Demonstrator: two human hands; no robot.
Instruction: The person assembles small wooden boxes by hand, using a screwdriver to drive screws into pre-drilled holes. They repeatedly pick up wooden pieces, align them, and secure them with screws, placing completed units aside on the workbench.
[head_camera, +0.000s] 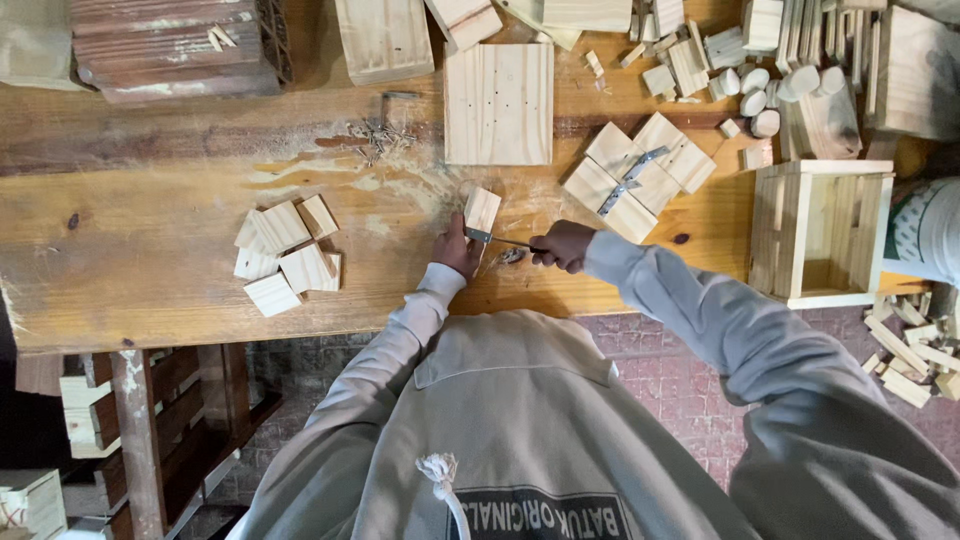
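Note:
My left hand (457, 248) pinches a small square wooden piece (482, 209) that stands on the workbench (130, 260), with a small metal hinge at the piece's near edge. In my right hand (562, 244) is a thin screwdriver (512, 241), its tip pointing left at the hinge on the wooden piece. A few small screws lie on the bench just below the tool.
Several cut wooden squares (285, 256) lie to the left. A square pine board (498, 103) sits beyond, with a pile of screws (380, 138) to its left. Squares with hinges (640, 175) lie to the right, beside an open wooden crate (822, 232). Offcuts fill the far right.

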